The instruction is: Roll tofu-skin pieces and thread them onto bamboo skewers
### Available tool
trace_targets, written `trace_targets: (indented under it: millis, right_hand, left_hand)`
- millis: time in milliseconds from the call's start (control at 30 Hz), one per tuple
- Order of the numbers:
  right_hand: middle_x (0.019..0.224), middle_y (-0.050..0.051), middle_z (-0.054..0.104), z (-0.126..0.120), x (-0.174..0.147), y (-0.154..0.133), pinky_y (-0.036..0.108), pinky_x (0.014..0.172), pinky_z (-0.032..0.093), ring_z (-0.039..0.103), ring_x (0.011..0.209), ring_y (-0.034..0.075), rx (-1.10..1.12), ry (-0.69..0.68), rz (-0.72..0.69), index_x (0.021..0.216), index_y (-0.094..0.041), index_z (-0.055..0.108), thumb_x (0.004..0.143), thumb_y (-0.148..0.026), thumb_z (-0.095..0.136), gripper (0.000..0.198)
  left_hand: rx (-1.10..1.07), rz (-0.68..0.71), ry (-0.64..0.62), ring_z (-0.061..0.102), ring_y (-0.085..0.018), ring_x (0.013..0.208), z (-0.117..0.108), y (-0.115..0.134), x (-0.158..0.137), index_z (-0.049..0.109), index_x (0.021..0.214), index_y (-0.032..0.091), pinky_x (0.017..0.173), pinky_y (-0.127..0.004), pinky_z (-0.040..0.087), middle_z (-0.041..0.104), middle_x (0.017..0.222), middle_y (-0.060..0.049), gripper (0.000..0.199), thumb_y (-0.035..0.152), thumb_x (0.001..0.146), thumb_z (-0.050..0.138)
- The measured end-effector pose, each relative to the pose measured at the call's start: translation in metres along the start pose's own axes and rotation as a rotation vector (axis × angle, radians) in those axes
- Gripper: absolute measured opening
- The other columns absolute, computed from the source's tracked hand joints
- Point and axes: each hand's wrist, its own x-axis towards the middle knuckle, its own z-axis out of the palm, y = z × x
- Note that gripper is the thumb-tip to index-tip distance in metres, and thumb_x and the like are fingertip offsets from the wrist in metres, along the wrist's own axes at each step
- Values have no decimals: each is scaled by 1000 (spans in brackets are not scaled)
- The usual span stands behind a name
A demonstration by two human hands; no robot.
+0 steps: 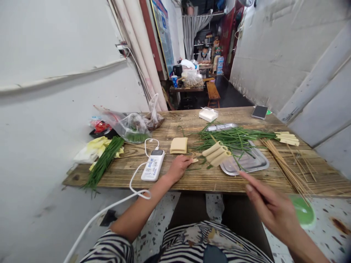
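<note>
Several pale rolled tofu sheets (216, 153) sit side by side on a thin wooden skewer. The skewer's near end runs to the fingertips of my right hand (274, 204), which pinches it just past the table's front edge. My left hand (179, 167) rests on the tabletop, its fingers closed at a small pale-yellow strip (195, 160). Just beyond it lies a stack of square tofu sheets (178, 145). Long green chives (227, 137) spread behind the rolls, partly over a metal tray (260, 160).
Loose bamboo skewers (285, 164) and finished rolls (287, 138) are at right. A white power bank (153, 165) with a cable lies left, near a chive bundle (105, 160) and plastic bags (134, 128). A white box (208, 114) and phone (259, 112) are behind. A person (204, 55) sits far back.
</note>
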Motion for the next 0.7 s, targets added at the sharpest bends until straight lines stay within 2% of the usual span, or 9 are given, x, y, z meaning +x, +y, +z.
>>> trace_targets:
  millis: [100, 200, 300, 367, 467, 567, 700]
  right_hand:
    - [79, 4, 71, 31, -11, -11, 23, 61, 53, 67, 69, 15, 196, -66, 53, 125, -24, 60, 90, -31, 50, 37]
    - [61, 0, 65, 76, -26, -1, 21, 56, 51, 62, 58, 12, 367, -100, 153, 122, -16, 62, 92, -31, 47, 37]
    - [67, 3, 68, 119, -40, 22, 21, 55, 51, 60, 55, 12, 389, -80, 187, 117, -14, 65, 91, -33, 46, 38]
    - [75, 5, 71, 137, -48, 36, 23, 58, 53, 62, 58, 13, 355, -43, 191, 115, -15, 66, 90, -34, 45, 38]
    - [76, 7, 72, 146, -56, 45, 26, 64, 55, 66, 64, 15, 318, -42, 219, 117, -15, 66, 90, -33, 44, 39]
    - [82, 9, 73, 142, -59, 43, 26, 70, 55, 67, 71, 16, 309, -71, 275, 117, -12, 66, 89, -33, 44, 41]
    - [80, 9, 73, 137, -59, 37, 22, 61, 53, 64, 61, 14, 323, -135, 378, 118, -9, 65, 88, -35, 44, 44]
  left_hand:
    - [-193, -122, 39, 53, -19, 81, 0, 0, 1, 69, 87, 15, 75, -31, 42, 66, 86, -7, 30, 31, 93, 44]
    - [-234, -150, 38, 52, -17, 73, -1, -1, 4, 67, 74, 15, 69, -29, 41, 62, 75, -4, 36, 36, 93, 44]
    - [-254, -156, 32, 50, -16, 70, -1, 0, 5, 66, 71, 14, 66, -28, 39, 59, 70, -3, 42, 40, 94, 42]
    - [-227, -123, 45, 50, -16, 72, 0, -1, 5, 68, 76, 13, 68, -28, 39, 59, 71, -3, 42, 41, 94, 41]
    - [-103, -1, 69, 50, -17, 75, 3, -4, 3, 71, 90, 15, 72, -30, 38, 63, 80, -5, 41, 37, 96, 38]
    - [5, 84, 97, 50, -16, 75, 7, -8, 1, 72, 98, 16, 72, -30, 37, 64, 82, -7, 41, 35, 97, 35]
    - [82, 135, 129, 50, -16, 73, 9, -10, 1, 72, 99, 16, 69, -29, 38, 65, 81, -7, 41, 33, 98, 34]
